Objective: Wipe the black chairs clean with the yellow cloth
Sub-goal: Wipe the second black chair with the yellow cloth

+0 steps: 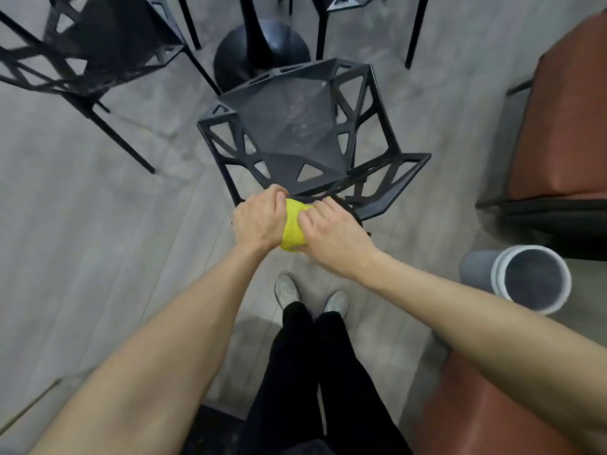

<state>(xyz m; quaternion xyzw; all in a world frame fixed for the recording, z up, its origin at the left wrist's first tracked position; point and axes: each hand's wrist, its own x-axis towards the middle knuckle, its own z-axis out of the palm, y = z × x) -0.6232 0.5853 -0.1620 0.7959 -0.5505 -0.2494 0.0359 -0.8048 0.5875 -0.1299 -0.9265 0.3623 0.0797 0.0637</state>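
At the near backrest edge of the black chair (295, 126), left hand (259, 221) and right hand (335, 234) curl their fingers round the yellow cloth (292, 229); wiping is in hand; next, I judge, the dusty seat.

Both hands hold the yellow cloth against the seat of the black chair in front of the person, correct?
Not the seat. In the head view the left hand and right hand hold the yellow cloth at the top edge of the black chair backrest; the seat lies untouched beyond.

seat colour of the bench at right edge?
Reddish-brown upholstery on the bench, over a dark frame; head view, the only one.
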